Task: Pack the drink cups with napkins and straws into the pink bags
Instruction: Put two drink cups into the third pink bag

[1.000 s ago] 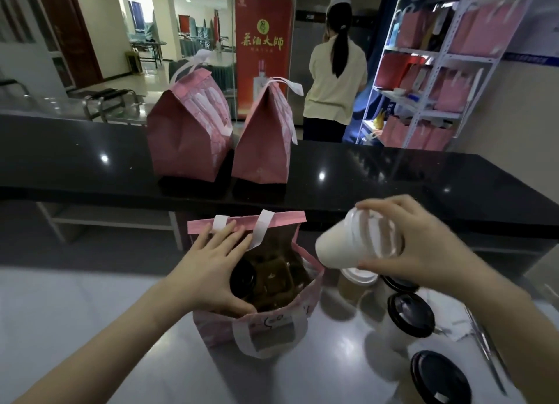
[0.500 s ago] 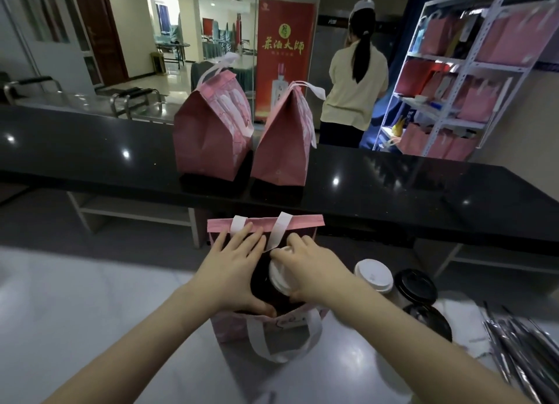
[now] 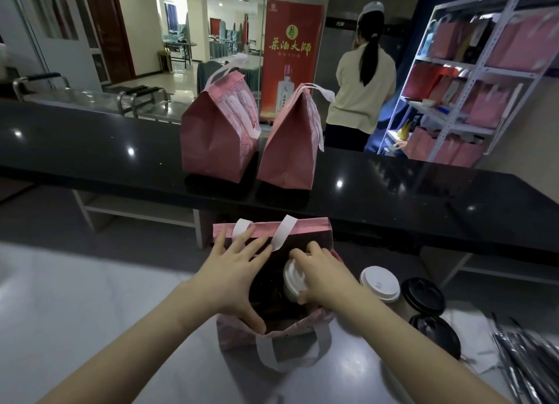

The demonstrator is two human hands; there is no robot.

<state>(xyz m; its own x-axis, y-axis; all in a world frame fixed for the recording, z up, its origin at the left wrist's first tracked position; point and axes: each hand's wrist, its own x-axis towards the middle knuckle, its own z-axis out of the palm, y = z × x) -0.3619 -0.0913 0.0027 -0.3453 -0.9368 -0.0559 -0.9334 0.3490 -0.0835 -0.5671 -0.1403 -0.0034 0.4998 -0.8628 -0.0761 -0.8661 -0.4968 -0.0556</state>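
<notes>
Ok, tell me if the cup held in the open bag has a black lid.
No, the cup that the right hand grips inside the open pink bag has a white lid.

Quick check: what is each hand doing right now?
Left hand: open, fingers spread across the bag mouth.
Right hand: closed on a white-lidded cup inside the bag.

Pink open bag [image 3: 272, 334], white handles, dark inside. White lid on the cup [image 3: 292, 279] within. One white-lidded cup [image 3: 379, 282] and two black-lidded cups [image 3: 423, 294] toward the pale grey tabletop's [image 3: 90, 297] right edge. Two pink closed bags [image 3: 217, 140], paler print on the sides, on the glossy black counter [image 3: 90, 149]. Red banner [image 3: 290, 55], gold characters.
</notes>
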